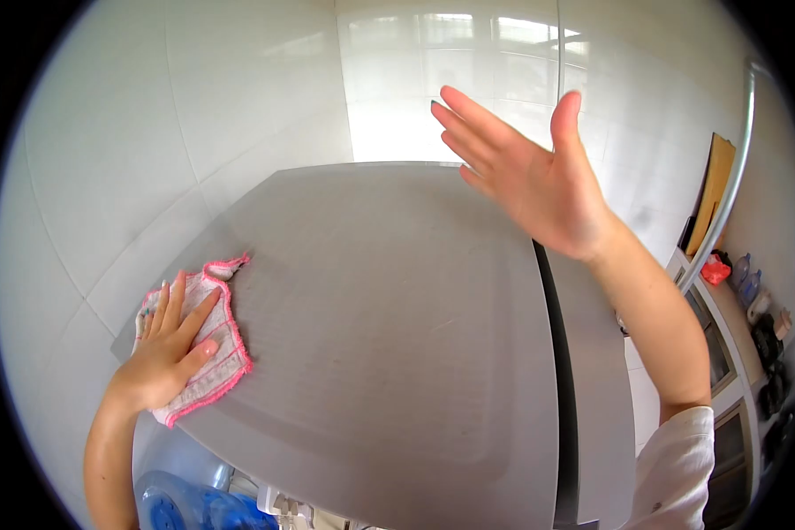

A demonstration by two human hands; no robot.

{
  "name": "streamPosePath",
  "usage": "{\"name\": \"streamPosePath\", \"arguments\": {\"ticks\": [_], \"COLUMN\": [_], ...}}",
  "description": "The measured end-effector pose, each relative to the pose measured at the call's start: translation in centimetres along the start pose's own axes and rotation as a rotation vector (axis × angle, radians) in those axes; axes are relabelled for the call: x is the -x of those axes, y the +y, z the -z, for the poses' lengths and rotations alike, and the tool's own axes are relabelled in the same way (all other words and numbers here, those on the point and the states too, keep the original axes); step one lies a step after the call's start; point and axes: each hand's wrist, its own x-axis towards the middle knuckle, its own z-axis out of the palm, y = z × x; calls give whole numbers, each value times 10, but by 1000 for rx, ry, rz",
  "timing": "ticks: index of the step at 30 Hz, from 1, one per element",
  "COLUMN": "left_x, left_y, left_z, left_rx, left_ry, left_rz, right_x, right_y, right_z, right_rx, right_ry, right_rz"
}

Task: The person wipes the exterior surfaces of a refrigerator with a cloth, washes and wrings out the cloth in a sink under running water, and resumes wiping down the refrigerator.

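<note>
My left hand (166, 353) lies flat with spread fingers on a white cleaning cloth (212, 389) with pink edging. That cloth rests on the left edge of a grey surface (389, 327), which looks like the top of a fridge; its far corner is folded up. Part of the cloth is hidden beneath my palm. My right hand (530, 177) is raised above the far right side of the grey top, palm showing, fingers stretched out and nothing in it. A dark seam (552, 371) runs between the top and its right-hand door panel.
White tiled walls (124, 150) stand close on the left and behind. Below the left front edge are a blue water bottle (194, 503) and a white plug (283, 503). At right are a counter with bottles (748, 283), a red bag (715, 268) and a wooden board (714, 190).
</note>
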Motion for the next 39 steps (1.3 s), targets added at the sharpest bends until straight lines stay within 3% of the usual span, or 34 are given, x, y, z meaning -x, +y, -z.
{"name": "streamPosePath", "arguments": {"ticks": [7, 12, 16, 18, 20, 22, 24, 26, 28, 29, 31, 32, 33, 35, 36, 38, 39], "left_x": [-17, -54, -119, -123, -97, -59, -23, -9, -21, -26, -43, -70, -84, -111, -129, -154, -163], "left_y": [17, 50, 110, 154, 179, 175, 149, 108, 46, 14, -52, -96, -102, -85, -67, -17, 4], "left_z": [12, 7, -6, -12, -20, -26, -13, -6, -4, -10, -12, -23, -25, -22, -17, -15, -15], "left_rx": [9, 31, 37, -12, -33, 10, -33, -82, 94, 248, 345, 318, 256, 102, 35, 7, 43], "left_ry": [-154, -84, -50, -13, 107, 289, 120, 84, -27, 5, 34, 34, 39, 44, 20, 5, 14], "left_rz": [112, 27, -244, -473, -882, -1167, -1184, -1117, -825, -477, 32, 31, 81, 228, 139, -59, -167], "right_x": [12, 11, 8, 8, 10, 10, 11, 12, 15, 17, 17, 18, 23, 23, 20, 15, 14], "right_y": [8, 7, 11, 16, 20, 26, 28, 28, 19, 16, 14, 13, 13, 14, 16, 19, 20], "right_z": [2, -10, -12, -4, -1, 4, 2, -1, -10, -14, -17, -18, -21, -20, -18, -13, -11], "right_rx": [510, 426, 413, 425, 416, 312, 295, 290, 316, 359, 345, 329, 335, 44, 58, -354, -339], "right_ry": [263, 288, 297, 313, 330, 400, 393, 377, 347, 318, 296, 275, 275, 232, 237, 154, 152], "right_rz": [138, 120, 90, 96, 92, -33, -29, -37, -51, -66, -49, -38, -30, 39, 43, 56, 61]}}
